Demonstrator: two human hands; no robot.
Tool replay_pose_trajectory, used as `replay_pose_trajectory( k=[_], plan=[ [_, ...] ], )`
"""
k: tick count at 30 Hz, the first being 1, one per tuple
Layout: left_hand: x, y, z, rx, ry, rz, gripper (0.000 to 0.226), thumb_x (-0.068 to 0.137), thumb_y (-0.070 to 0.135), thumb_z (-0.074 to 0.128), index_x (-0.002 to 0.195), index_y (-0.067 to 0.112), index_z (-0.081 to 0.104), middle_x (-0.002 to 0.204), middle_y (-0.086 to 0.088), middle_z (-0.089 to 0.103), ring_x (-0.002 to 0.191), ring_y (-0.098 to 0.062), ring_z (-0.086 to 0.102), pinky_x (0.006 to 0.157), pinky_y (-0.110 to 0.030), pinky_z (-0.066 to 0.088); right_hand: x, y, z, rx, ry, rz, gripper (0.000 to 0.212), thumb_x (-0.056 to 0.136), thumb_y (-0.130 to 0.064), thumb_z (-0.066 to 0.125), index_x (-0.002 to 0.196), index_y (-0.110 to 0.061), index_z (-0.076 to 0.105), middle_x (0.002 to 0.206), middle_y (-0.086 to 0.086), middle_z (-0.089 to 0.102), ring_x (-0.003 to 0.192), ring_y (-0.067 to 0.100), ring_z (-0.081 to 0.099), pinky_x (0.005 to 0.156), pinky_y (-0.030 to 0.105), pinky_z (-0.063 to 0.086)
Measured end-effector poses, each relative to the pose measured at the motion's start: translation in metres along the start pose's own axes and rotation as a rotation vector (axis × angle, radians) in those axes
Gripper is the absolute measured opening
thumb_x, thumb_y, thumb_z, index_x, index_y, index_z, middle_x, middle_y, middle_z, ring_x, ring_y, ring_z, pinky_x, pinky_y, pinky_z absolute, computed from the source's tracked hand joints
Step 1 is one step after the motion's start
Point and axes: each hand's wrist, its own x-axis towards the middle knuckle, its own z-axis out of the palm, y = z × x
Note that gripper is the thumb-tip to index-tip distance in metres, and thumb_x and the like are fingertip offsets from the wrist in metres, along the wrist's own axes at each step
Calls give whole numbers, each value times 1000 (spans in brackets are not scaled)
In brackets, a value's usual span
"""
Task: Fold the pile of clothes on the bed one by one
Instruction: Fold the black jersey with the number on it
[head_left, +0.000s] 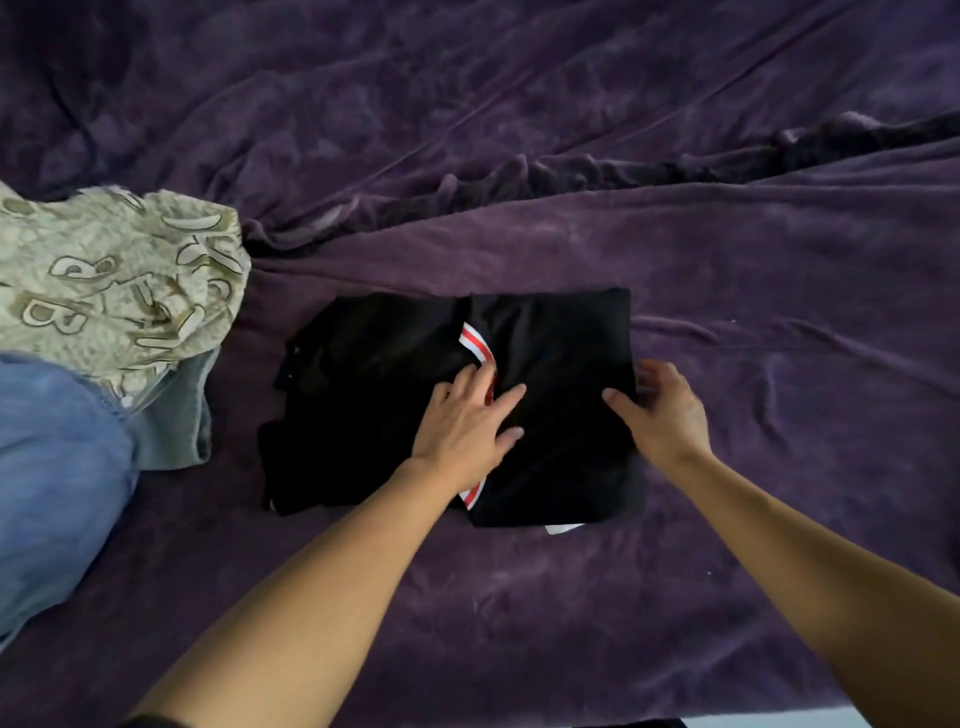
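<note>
Two bare forearms reach in from the near edge of the bed, which is covered in a crumpled purple velvety blanket (727, 260). The black garment (363, 395), soft cloth with a red-and-white striped trim (475, 343), lies partly folded in the middle of the bed, nearer the near edge than the far one.

The left grip (467, 421) is released. Its spread, straight fingers press flat on the garment's centre, right on the trim line. The right grip (665, 410) sits at the garment's right edge with the thumb on top and the fingers past the hem, apparently pinching that edge.

The garment's long axis runs left to right, and its centre seam runs near to far under the left palm. A fold of the right half would likely swing leftward over that pinned line, so the right grip is the nearer one for it.

Towards the bed's left edge wait a cream cloth printed with olive letters (119, 280) and blue denim (176, 415), both unfolded.
</note>
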Motion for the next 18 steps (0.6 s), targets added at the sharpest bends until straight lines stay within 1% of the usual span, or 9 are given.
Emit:
replay_pose_trajectory(
  k=[2, 4, 7, 9, 11, 13, 15, 16, 18],
  plan=[
    [14, 1, 9, 65, -103, -42, 56, 96, 46, 43, 148, 36, 25, 159, -5, 7, 143, -27, 15, 108, -43, 26, 11, 6, 6, 133, -79, 80, 58, 79, -44, 74, 127, -21, 53, 113, -7, 63, 103, 15, 61, 92, 35, 49],
    [22, -4, 11, 87, -143, -56, 55, 97, 45, 43, 148, 37, 24, 160, -3, 4, 143, -26, 12, 109, -44, 24, 20, 8, 12, 264, -145, 149, 50, 79, -37, 76, 122, -17, 58, 110, -5, 67, 101, 16, 64, 89, 35, 53],
    [18, -12, 4, 4, -110, -10, 52, 97, 42, 43, 146, 32, 31, 158, -2, 14, 140, -23, 20, 107, -42, 27, 16, -5, 4, 483, -229, 211, 30, 81, -19, 76, 107, -12, 62, 106, 6, 70, 90, 18, 68, 74, 27, 56],
    [5, -24, -4, -150, 49, -30, 44, 97, 36, 47, 139, 23, 46, 148, -5, 35, 131, -25, 36, 103, -41, 35, 2, -25, -5, 517, -230, 172, 26, 82, -15, 74, 103, -12, 60, 104, 6, 69, 84, 14, 69, 64, 20, 54],
    [-14, -45, -14, -285, 261, -99, 34, 92, 27, 51, 121, 13, 62, 125, -8, 54, 111, -28, 52, 90, -44, 47, -19, -52, -9, 504, -178, 100, 29, 82, -14, 75, 105, -11, 57, 104, 4, 68, 82, 13, 69, 60, 18, 54],
    [-40, -76, -24, -346, 388, -186, 25, 89, 19, 54, 108, 8, 66, 107, -8, 60, 99, -29, 57, 79, -42, 52, -44, -88, -5, 439, -111, 19, 37, 79, -18, 77, 107, -14, 54, 106, 1, 67, 88, 16, 68, 70, 27, 57],
    [-72, -112, -34, -333, 388, -288, 18, 89, 13, 57, 104, 7, 67, 103, -9, 60, 98, -29, 57, 74, -40, 52, -68, -130, 12, 270, -58, -66, 44, 77, -26, 78, 111, -18, 51, 109, 0, 66, 99, 23, 65, 85, 39, 54],
    [-84, -125, -36, -322, 386, -331, 17, 89, 11, 58, 102, 7, 67, 102, -9, 60, 98, -30, 57, 73, -40, 50, -77, -148, 21, 173, -41, -100, 47, 78, -30, 76, 115, -17, 49, 112, 3, 66, 103, 27, 63, 88, 40, 51],
    [-110, -158, -43, -296, 387, -413, 15, 87, 9, 57, 99, 6, 66, 100, -12, 59, 95, -33, 58, 71, -42, 49, -95, -191, 53, 19, -38, -173, 53, 81, -33, 71, 123, -15, 44, 118, 9, 64, 108, 34, 60, 87, 39, 48]
  ],
)
